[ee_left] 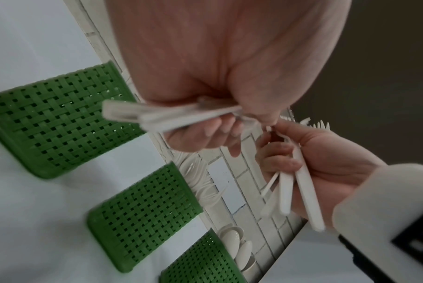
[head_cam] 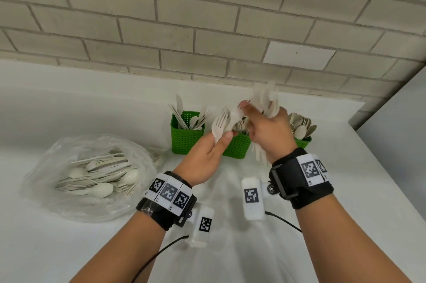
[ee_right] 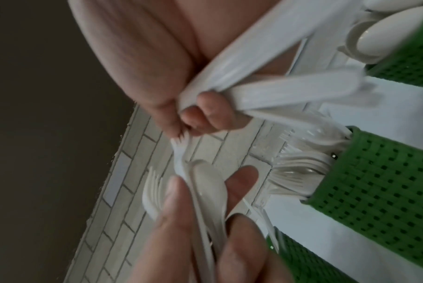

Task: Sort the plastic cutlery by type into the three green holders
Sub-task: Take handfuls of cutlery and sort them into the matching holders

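clear plastic bag (head_cam: 92, 181) of unsorted spoons and forks lies well left of the left hand (head_cam: 202, 160). left hand is clenched on a small bunch of forks (head_cam: 220, 127), tines up, just beside the right hand (head_cam: 269, 130). behind both hands three green holders are lined up: knife holder (head_cam: 184, 138) past the left hand's fingertips, fork holder (head_cam: 237, 146) hidden partly behind both hands, spoon holder (head_cam: 303, 142) just right of the right hand. right hand is clenched on a mixed bundle of cutlery (head_cam: 265, 100), blurred, handles sticking out below the wrist. pieces are judged light, thin, slick, slightly springy; best pinched at mid-handle, since fanned bundles are likely to slip.
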{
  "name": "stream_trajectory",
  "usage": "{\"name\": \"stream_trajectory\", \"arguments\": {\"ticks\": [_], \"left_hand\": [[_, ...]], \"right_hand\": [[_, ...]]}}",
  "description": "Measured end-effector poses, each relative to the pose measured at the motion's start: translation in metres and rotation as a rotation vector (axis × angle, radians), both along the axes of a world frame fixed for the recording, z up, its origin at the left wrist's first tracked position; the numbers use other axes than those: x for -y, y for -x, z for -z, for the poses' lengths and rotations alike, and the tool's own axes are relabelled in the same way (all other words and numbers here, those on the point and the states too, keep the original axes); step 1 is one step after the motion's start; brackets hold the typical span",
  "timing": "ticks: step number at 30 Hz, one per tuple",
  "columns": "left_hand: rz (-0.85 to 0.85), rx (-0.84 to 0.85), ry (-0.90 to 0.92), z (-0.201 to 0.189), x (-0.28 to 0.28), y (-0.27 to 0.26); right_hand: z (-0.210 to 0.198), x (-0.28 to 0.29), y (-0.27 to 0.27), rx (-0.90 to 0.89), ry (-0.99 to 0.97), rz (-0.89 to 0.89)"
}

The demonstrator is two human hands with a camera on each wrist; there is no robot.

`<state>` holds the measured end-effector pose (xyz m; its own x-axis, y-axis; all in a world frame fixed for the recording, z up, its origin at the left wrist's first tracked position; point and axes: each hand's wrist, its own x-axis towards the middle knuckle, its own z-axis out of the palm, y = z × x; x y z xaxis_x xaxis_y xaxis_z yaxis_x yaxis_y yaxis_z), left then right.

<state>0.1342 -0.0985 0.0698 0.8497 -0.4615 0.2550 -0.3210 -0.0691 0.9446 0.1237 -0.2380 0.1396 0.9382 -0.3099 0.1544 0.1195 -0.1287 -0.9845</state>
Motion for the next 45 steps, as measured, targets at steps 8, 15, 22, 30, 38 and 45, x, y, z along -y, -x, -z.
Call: {"name": "stream_trajectory", "arguments": {"ticks": [8, 15, 22, 30, 38, 45], "left_hand": [[-0.101, -0.129, 0.025, 0.015, -0.004, -0.009], [-0.139, 0.008, -0.041, 0.003, 0.001, -0.009], [-0.202, 0.188, -0.268, 0.013, 0.011, -0.015], [-0.346, 0.411, -0.497, 0.005, 0.009, -0.001], [-0.110, 0.151, -0.109, 0.002, 0.005, 0.001], [-0.176, 0.006, 0.201, -0.004, -0.001, -0.006]], "right_hand": [[-0.006, 0.030, -0.009, 0.157, -0.534, 0.254], [-0.009, 0.038, -0.006, 0.120, -0.626, 0.171], [0.012, -0.010, 0.013, 0.016, 0.018, -0.104], [0.034, -0.028, 0.007, 0.019, 0.049, -0.031], [0.029, -0.012, -0.003, 0.088, -0.149, 0.082], [0.036, 0.001, 0.001, 0.201, 0.010, 0.029]]}}
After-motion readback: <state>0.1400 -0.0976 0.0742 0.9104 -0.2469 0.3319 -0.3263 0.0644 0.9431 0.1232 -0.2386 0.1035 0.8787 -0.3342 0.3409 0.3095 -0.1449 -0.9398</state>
